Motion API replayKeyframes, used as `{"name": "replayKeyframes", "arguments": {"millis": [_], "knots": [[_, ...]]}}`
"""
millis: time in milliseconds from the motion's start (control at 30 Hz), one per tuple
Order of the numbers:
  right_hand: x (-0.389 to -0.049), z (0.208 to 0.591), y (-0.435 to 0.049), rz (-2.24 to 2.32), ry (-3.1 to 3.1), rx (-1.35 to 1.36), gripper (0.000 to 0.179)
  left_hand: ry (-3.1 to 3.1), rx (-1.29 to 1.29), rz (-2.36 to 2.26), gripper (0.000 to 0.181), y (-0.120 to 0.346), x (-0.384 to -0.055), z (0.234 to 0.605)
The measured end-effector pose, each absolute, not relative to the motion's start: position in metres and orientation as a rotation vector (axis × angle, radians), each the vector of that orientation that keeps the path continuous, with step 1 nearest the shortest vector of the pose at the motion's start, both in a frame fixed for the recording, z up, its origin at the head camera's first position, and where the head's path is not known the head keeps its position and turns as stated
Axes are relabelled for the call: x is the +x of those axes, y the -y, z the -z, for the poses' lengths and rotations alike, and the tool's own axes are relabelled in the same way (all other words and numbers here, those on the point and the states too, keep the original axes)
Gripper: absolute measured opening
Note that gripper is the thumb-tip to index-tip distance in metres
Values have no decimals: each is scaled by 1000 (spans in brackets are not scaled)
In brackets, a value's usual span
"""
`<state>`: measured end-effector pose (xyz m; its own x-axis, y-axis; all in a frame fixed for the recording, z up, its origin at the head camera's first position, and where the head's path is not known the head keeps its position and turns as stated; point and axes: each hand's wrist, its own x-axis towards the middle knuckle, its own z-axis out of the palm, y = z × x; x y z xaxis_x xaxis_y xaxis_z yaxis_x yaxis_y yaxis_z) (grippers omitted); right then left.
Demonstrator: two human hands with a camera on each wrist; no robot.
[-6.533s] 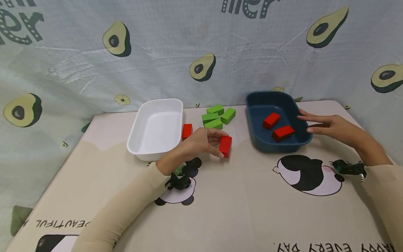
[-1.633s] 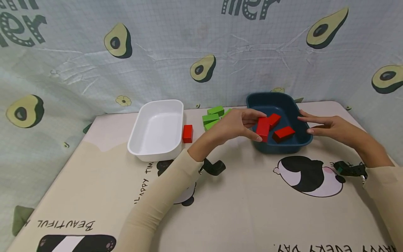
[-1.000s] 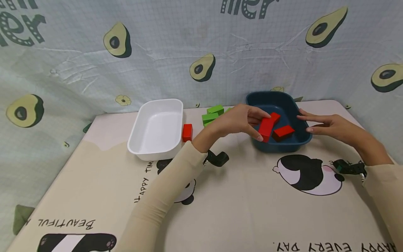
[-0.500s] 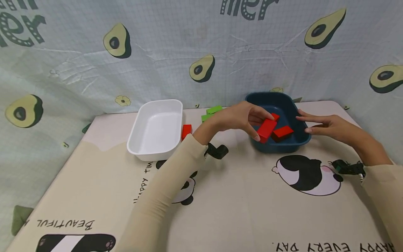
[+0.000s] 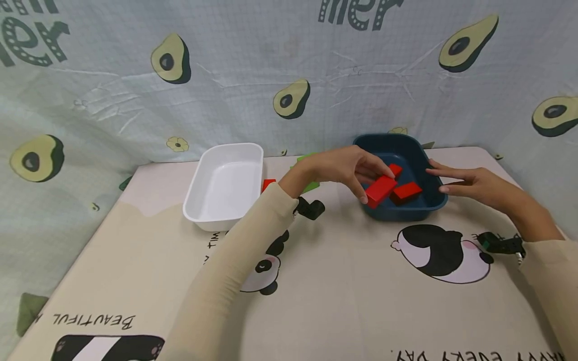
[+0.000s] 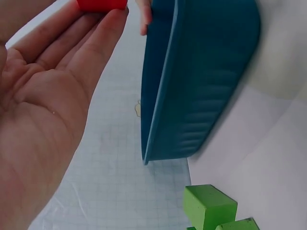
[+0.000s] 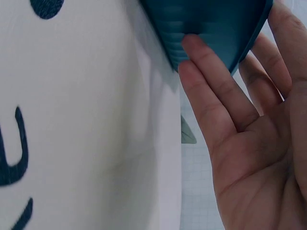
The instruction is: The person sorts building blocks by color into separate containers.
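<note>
My left hand (image 5: 338, 168) pinches a red block (image 5: 381, 191) between thumb and fingertips, over the near left part of a dark blue plastic tub (image 5: 393, 214). The block is tilted and overlaps the tub's rim in the head view; only its end shows at the top of the left wrist view. Inside the tub lie two more red blocks, one in front (image 5: 406, 192) and one partly hidden behind the held block. My right hand (image 5: 483, 188) touches the tub's right side, its fingers extended; two fingertips (image 7: 193, 72) lie against the outer wall in the right wrist view.
A white tub (image 5: 217, 226) stands to the left. Beside it another red block (image 5: 268, 184) is partly covered by my left forearm. Several green blocks (image 6: 209, 207) lie between the tubs, mostly hidden behind my left hand. A patterned cloth (image 5: 235, 60) hangs behind the table.
My left hand has carried the red block from the table between the tubs rightward to over the blue tub, and the block has turned to a slant. My right hand has stayed in place.
</note>
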<state>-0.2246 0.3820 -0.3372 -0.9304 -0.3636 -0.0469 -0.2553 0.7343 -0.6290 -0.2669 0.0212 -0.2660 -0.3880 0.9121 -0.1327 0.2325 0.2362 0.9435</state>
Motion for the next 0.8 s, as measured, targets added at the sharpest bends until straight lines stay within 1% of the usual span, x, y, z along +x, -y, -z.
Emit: {"name": "replayKeyframes", "arguments": {"millis": [400,800], "knots": [[-223,341,-381,1026,-2755,-550,50,-1776,1140,-1163,62,-28,-279,265],[-223,335,-379,1068,-2728,-591,50,-1765,1109,-1170,59,-36,-285,253]]}}
